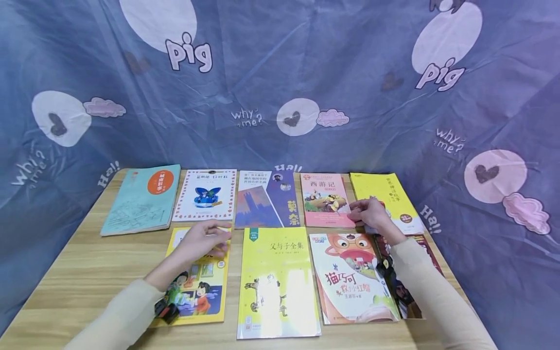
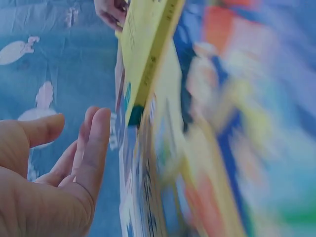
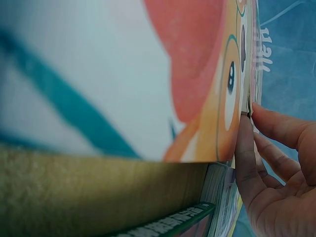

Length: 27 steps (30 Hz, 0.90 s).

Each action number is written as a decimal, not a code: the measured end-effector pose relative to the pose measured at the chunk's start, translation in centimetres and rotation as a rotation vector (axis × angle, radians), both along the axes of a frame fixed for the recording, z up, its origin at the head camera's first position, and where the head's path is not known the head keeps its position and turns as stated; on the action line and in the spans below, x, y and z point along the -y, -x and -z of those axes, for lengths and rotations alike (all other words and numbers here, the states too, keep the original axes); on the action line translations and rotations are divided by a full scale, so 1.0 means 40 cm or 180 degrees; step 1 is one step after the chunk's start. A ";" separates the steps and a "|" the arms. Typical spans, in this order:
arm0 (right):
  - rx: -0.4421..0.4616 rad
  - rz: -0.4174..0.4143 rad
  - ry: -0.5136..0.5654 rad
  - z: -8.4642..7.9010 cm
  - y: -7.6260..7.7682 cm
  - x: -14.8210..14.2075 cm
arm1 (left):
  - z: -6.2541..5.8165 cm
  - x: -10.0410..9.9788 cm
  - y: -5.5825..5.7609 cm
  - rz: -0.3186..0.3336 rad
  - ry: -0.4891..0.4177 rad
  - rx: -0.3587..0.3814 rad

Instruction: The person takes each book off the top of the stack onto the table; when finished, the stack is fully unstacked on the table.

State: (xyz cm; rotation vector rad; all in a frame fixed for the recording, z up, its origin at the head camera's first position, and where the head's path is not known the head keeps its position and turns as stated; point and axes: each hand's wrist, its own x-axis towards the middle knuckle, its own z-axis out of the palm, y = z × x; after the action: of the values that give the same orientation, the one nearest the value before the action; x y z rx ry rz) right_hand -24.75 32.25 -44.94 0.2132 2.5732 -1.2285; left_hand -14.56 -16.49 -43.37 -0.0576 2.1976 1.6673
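My left hand [image 1: 209,239] hovers over the upper part of a yellow-bordered picture book [image 1: 203,291], fingers extended and holding nothing. Its thumb stands apart from the other fingers in the left wrist view. My right hand [image 1: 372,215] is at the lower right edge of a pink book [image 1: 328,199], its fingertips touching or very near that edge. Just right of it lies a yellow and white book [image 1: 400,199], partly covered by the hand. Close below is a white book with an orange cartoon animal [image 3: 197,98]. A dark book [image 1: 411,291] is mostly hidden under the right forearm.
A yellow book [image 1: 280,291] lies front centre. Along the back row are a teal book [image 1: 140,204], a white book with a blue picture [image 1: 205,194] and a white-and-purple book [image 1: 267,199]. Behind the wooden table [image 1: 83,277] hangs a blue printed cloth [image 1: 262,73].
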 end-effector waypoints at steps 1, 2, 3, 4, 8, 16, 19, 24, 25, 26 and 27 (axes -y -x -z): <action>0.0000 0.0000 0.0008 0.003 -0.001 0.001 | 0.003 -0.016 0.010 0.0013 -0.0038 -0.0017; -0.0008 -0.0013 0.0012 0.005 -0.002 0.001 | 0.005 -0.033 0.019 0.0028 -0.0080 -0.0028; -0.0020 -0.0015 0.0012 0.007 -0.002 0.001 | 0.008 -0.051 0.029 0.0028 -0.0132 -0.0034; -0.0029 -0.0009 -0.0004 0.009 -0.002 0.001 | 0.011 -0.068 0.039 0.0043 -0.0192 -0.0031; -0.0032 0.0022 -0.0051 0.011 -0.001 -0.002 | 0.018 -0.139 0.078 0.0073 -0.0392 0.0023; -0.0017 0.0038 -0.0021 0.017 0.005 -0.002 | 0.022 -0.267 0.157 0.0197 -0.0576 -0.0019; -0.0014 0.0027 -0.0025 0.017 0.007 -0.001 | 0.031 -0.305 0.183 0.0146 -0.0724 0.0039; -0.0016 -0.0001 -0.0014 0.011 0.002 0.000 | 0.058 -0.358 0.221 0.0069 -0.0947 0.0164; -0.0021 -0.0006 -0.0010 0.010 0.001 0.000 | 0.063 -0.368 0.227 0.0051 -0.0980 0.0180; -0.0022 -0.0013 -0.0003 0.009 0.000 0.000 | 0.067 -0.378 0.233 0.0036 -0.1019 0.0195; -0.0023 -0.0018 0.0002 0.008 -0.001 -0.001 | 0.073 -0.386 0.239 0.0022 -0.1042 0.0206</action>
State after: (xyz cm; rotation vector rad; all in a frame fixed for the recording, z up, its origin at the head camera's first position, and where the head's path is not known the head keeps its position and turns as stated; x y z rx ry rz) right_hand -24.71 32.27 -45.27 0.2017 2.5776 -1.2304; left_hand -24.14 -1.03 -46.30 -0.0156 1.8504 1.9688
